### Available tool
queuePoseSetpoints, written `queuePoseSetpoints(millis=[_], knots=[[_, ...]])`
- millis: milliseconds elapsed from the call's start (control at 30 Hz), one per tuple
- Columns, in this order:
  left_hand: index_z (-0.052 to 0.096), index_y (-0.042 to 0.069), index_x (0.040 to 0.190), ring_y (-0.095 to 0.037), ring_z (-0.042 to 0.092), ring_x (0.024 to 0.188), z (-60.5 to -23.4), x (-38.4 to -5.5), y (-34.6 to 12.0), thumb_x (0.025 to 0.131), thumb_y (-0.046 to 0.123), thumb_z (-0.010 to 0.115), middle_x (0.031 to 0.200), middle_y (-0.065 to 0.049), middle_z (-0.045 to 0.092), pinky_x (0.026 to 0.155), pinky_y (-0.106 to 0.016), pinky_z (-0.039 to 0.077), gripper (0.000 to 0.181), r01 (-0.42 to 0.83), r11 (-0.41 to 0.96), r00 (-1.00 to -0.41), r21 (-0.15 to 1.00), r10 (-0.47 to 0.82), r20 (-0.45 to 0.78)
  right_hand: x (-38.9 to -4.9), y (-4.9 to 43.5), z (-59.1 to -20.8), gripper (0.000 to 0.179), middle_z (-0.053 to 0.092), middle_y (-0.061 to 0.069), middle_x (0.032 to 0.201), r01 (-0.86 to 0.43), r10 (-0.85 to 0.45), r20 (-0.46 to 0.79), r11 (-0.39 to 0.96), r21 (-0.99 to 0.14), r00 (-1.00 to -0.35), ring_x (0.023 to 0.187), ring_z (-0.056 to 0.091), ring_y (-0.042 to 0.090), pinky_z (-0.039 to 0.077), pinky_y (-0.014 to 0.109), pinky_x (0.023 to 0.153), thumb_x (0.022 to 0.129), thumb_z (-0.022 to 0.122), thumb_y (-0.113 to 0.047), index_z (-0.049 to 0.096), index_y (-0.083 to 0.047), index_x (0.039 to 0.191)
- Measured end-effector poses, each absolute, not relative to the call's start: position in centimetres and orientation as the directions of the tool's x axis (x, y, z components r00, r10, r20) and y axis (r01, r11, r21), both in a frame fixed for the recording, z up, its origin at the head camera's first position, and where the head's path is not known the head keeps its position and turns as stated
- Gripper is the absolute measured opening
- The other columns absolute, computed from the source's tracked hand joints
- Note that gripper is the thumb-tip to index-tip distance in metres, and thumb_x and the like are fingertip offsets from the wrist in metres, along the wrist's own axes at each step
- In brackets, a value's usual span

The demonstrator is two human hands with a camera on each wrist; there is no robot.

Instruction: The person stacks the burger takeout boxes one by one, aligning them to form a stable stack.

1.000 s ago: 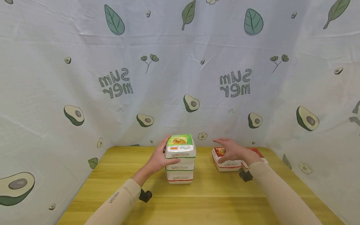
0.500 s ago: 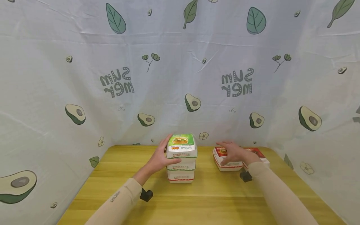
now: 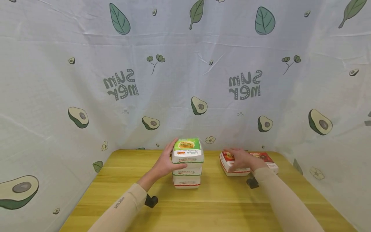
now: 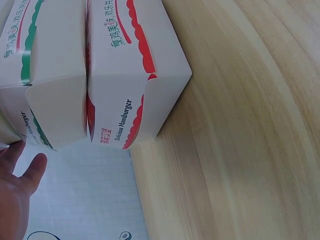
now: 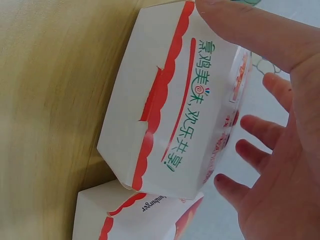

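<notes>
The green-topped hamburger box (image 3: 187,154) is sitting highest, right on a white box with a green wavy line (image 3: 189,170). Under that, a white box with a red wavy line (image 3: 186,182) is standing on the wooden table (image 3: 168,212). The left hand (image 3: 166,163) is holding the top box, its thumb lying across the front and its fingers going round the left side. From the head camera I am seeing the green lid; only the left wrist camera is showing me "Delicious Hamburger" on the bottom box.

The right hand (image 3: 241,160) is lying over the nearer red-topped hamburger box (image 5: 170,100), open wide and not gripping. The right wrist camera is showing me gaps between the fingers, which the head view is hiding. The thumb is resting by the lid's edge; I can't tell if it is pressing. Just beside, another red-topped box (image 3: 265,158) is sitting. A leafy, avocado-covered cloth (image 3: 174,80) is hanging behind.
</notes>
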State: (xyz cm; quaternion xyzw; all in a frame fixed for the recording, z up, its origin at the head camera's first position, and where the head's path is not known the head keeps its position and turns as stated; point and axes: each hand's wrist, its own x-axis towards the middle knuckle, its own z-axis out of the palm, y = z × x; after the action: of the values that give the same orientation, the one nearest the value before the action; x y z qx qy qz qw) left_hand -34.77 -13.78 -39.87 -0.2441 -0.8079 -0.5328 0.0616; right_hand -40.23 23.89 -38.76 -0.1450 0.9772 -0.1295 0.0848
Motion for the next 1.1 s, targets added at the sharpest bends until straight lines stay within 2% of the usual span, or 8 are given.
queuePoseSetpoints(millis=[267, 467, 700, 800, 1033, 1100], knots=[[0.018, 0.028, 0.162, -0.022, 0.051, 0.124, -39.9, -34.7, -13.6, 0.074, 0.033, 0.091, 0.157, -0.004, 0.032, 0.101, -0.042, 0.046, 0.114, 0.464, 0.31, -0.872, 0.83, 0.326, 0.366, -40.3, 23.9, -39.3, 0.107, 0.033, 0.023, 0.159, -0.241, -0.277, -0.138, 0.942, -0.231, -0.951, 0.145, 0.022, 0.053, 0.027, 0.074, 0.107, 0.066, 0.093, -0.04, 0.039, -0.018, 0.156], [0.018, 0.023, 0.162, -0.022, 0.052, 0.123, -39.9, -34.7, -13.7, 0.075, 0.032, 0.091, 0.156, -0.004, 0.032, 0.1, -0.042, 0.047, 0.114, 0.468, 0.307, -0.869, 0.829, 0.329, 0.369, -40.3, 23.8, -39.4, 0.103, 0.034, 0.025, 0.158, -0.263, -0.293, -0.135, 0.943, -0.204, -0.946, 0.144, 0.024, 0.053, 0.028, 0.074, 0.107, 0.067, 0.093, -0.034, 0.041, -0.016, 0.154], [0.018, 0.027, 0.162, -0.022, 0.052, 0.122, -40.0, -34.8, -13.8, 0.074, 0.032, 0.091, 0.157, -0.003, 0.031, 0.098, -0.041, 0.048, 0.114, 0.463, 0.296, -0.871, 0.835, 0.328, 0.367, -40.1, 23.6, -39.5, 0.104, 0.033, 0.023, 0.158, -0.246, -0.275, -0.146, 0.95, -0.19, -0.95, 0.144, 0.024, 0.052, 0.024, 0.075, 0.108, 0.067, 0.092, -0.034, 0.039, -0.019, 0.155], [0.018, 0.024, 0.162, -0.022, 0.053, 0.123, -40.0, -34.8, -13.8, 0.075, 0.032, 0.091, 0.157, -0.003, 0.031, 0.098, -0.042, 0.048, 0.114, 0.465, 0.29, -0.869, 0.837, 0.329, 0.369, -40.1, 23.7, -39.7, 0.104, 0.033, 0.023, 0.159, -0.25, -0.277, -0.144, 0.951, -0.182, -0.95, 0.144, 0.023, 0.053, 0.022, 0.076, 0.109, 0.067, 0.092, -0.033, 0.039, -0.02, 0.155], [0.018, 0.029, 0.162, -0.022, 0.053, 0.122, -40.0, -34.7, -13.7, 0.074, 0.034, 0.091, 0.157, -0.003, 0.032, 0.098, -0.041, 0.048, 0.114, 0.463, 0.301, -0.872, 0.834, 0.324, 0.367, -40.2, 24.0, -40.0, 0.106, 0.033, 0.025, 0.158, -0.262, -0.285, -0.139, 0.952, -0.16, -0.949, 0.144, 0.022, 0.053, 0.017, 0.075, 0.111, 0.066, 0.092, -0.031, 0.037, -0.02, 0.156], [0.018, 0.026, 0.162, -0.023, 0.053, 0.122, -39.9, -34.7, -13.7, 0.074, 0.034, 0.091, 0.157, -0.004, 0.032, 0.097, -0.041, 0.049, 0.114, 0.466, 0.304, -0.871, 0.831, 0.325, 0.369, -40.2, 24.1, -40.1, 0.107, 0.033, 0.025, 0.158, -0.266, -0.287, -0.136, 0.952, -0.152, -0.948, 0.144, 0.022, 0.052, 0.017, 0.075, 0.111, 0.065, 0.092, -0.031, 0.036, -0.02, 0.156]])
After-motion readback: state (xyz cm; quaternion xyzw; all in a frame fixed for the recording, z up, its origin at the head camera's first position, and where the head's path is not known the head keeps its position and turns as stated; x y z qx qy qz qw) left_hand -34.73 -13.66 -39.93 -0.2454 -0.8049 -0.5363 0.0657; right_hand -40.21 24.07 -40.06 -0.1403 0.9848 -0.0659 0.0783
